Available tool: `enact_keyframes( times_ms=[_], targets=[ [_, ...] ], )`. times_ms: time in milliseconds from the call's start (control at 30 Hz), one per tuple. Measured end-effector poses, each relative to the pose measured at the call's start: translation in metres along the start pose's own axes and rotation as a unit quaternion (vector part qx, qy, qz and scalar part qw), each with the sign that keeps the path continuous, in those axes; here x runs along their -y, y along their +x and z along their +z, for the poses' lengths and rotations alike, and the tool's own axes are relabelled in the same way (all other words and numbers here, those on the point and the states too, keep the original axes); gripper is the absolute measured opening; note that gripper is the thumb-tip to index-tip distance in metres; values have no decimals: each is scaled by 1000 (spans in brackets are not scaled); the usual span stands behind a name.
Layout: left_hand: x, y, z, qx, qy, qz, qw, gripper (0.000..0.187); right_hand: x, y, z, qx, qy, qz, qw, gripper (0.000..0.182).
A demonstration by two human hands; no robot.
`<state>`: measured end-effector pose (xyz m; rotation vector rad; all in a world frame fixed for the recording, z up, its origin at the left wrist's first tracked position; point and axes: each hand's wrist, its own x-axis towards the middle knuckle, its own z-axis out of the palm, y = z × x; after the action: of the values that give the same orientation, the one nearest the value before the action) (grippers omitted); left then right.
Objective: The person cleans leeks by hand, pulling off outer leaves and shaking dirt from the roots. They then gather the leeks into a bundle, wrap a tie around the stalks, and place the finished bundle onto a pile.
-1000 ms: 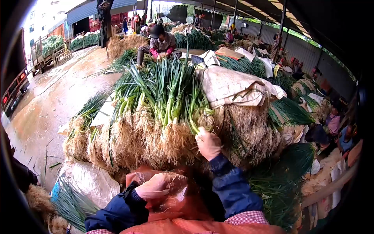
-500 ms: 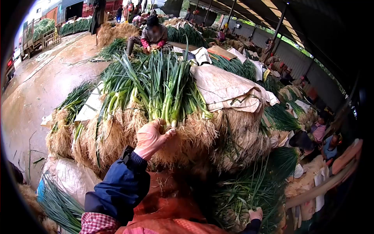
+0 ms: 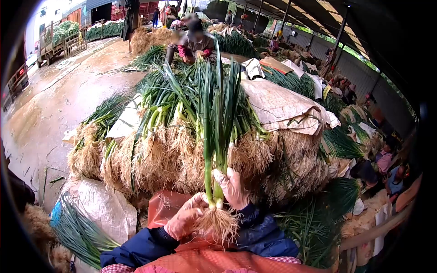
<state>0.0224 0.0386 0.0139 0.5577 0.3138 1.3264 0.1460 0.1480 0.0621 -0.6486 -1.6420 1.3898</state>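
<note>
A small bunch of green onions (image 3: pixel 217 136) stands upright in front of me, its leaves reaching up over the pile and its pale roots hanging below my hands. My right hand (image 3: pixel 232 187) is closed round the lower stalks from the right. Lower down, at the left, my left hand (image 3: pixel 185 217) pinches the bunch near the white base, just above the roots. Behind it lies a large heap of green onions (image 3: pixel 159 120), roots facing me.
Beige sacking (image 3: pixel 282 104) covers the heap's right part. More green onions (image 3: pixel 84 232) lie by a white sack (image 3: pixel 107 209) at lower left, and loose leaves (image 3: pixel 309 232) at lower right. A person (image 3: pixel 198 43) sits beyond the heap; a loaded truck (image 3: pixel 54 43) stands far left.
My left hand has come down from the heap towards me, with green onions in it. From the lower right, my right hand has moved up to the same bunch and gripped its stalks.
</note>
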Motion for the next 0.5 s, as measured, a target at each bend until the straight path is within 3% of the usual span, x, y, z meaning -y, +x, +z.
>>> enact_keyframes(
  times_ms=[33, 67, 133, 167, 200, 267, 300, 333, 400, 433, 467, 500],
  targets=[
    [2, 0, -6, -72, -11, -7, 997, 26, -60, -4, -11, -27, -155, 14, 987, 29],
    [18, -3, -24, -147, -6, -11, 989, 21, -78, -13, -15, -27, -349, -4, 937, 29],
    [22, -8, -27, -166, 46, 28, 985, 17, -81, -37, -10, -36, -300, -75, 950, 30],
    [17, -6, -17, -167, 47, 56, 983, 16, -78, -50, -5, -50, -105, 19, 993, 33],
    [17, -9, -17, -200, 18, 48, 978, 20, -76, -58, -5, -89, 26, 13, 996, 36],
    [6, -10, -8, -164, -42, -42, 985, 23, -47, -54, -10, -121, 84, 94, 985, 39],
    [5, -9, 1, -120, -25, -55, 991, 22, -36, -43, -10, -87, 83, 124, 985, 43],
    [9, -8, 7, -115, -38, -56, 991, 21, -47, -29, -10, -44, 33, 28, 998, 37],
    [15, -14, 24, -124, -35, -33, 991, 24, -50, -22, -13, -99, -67, 42, 992, 29],
    [20, -14, 23, -152, -43, -27, 987, 26, -45, -29, -10, -146, 35, 50, 987, 21],
    [24, -17, 12, -122, -121, -56, 984, 26, -40, -43, -16, -131, 100, 77, 983, 17],
    [22, -18, 10, -112, -134, -52, 983, 28, -29, -55, -8, -175, 216, 70, 958, 15]
  ],
)
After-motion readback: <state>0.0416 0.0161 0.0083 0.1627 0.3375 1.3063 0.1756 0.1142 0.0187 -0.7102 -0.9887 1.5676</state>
